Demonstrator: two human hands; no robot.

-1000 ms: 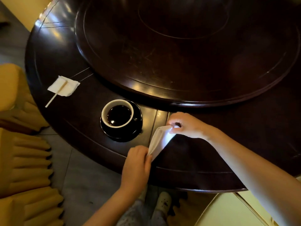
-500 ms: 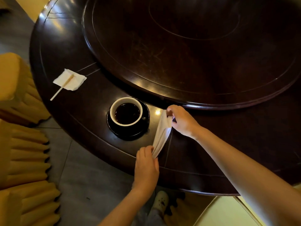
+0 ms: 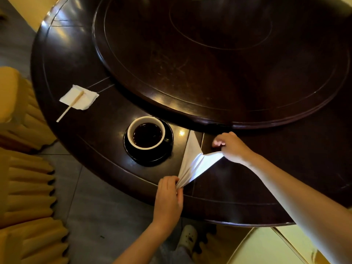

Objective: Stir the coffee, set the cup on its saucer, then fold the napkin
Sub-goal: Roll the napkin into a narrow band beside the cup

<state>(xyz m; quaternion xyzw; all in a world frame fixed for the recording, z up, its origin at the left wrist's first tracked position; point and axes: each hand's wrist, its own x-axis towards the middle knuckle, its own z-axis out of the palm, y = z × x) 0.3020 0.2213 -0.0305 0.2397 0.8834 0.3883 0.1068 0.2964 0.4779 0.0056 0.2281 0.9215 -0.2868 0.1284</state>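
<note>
A white-lined cup (image 3: 146, 132) of dark coffee stands on its black saucer (image 3: 167, 149) near the table's front edge. Just right of it a white napkin (image 3: 192, 161) is stretched above the table between both hands. My left hand (image 3: 168, 199) pinches its near corner at the table edge. My right hand (image 3: 231, 146) grips another corner further right. A third corner points away towards the turntable. A wooden stirrer (image 3: 71, 106) lies on a second small napkin (image 3: 81, 97) at the left.
The dark round table (image 3: 266, 187) carries a large raised turntable (image 3: 219, 60) in its middle. Yellow draped chairs (image 3: 22, 178) stand to the left. A pale chair seat (image 3: 266, 246) shows at the lower right, and a shoe (image 3: 188, 238) below the table edge.
My right hand has swung its napkin corner from beside the cup out to the right, spreading the napkin wider. My left hand has kept hold of the near corner.
</note>
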